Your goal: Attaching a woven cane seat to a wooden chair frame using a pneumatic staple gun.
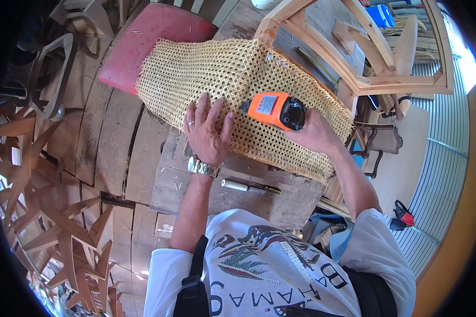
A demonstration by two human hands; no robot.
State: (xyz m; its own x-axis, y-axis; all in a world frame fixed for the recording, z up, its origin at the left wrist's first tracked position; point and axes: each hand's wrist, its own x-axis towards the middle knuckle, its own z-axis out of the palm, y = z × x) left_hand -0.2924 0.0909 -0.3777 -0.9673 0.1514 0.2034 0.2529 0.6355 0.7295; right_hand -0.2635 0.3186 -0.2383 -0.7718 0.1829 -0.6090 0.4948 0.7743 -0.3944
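A sheet of woven cane webbing (pixel 195 71) lies over a frame on the workbench, its left part draping past the bench edge toward a red cushion (pixel 137 45). My left hand (pixel 209 129) presses flat on the webbing with fingers spread, a ring and a metal watch showing. Just right of it, my right hand (pixel 317 134) grips an orange and black staple gun (pixel 268 110). The gun's nose points left and meets the webbing near a fold line. Most of its handle is hidden by my fingers. Frayed cane ends stick out along the sheet's right edge.
A white-handled tool (pixel 235 185) rests on the wooden workbench (pixel 180 185) near my body. Bare wooden chair frames (pixel 433 84) stand at the upper right. Several wooden parts (pixel 69 232) pile up on the left. A carved chair (pixel 383 140) sits farther right.
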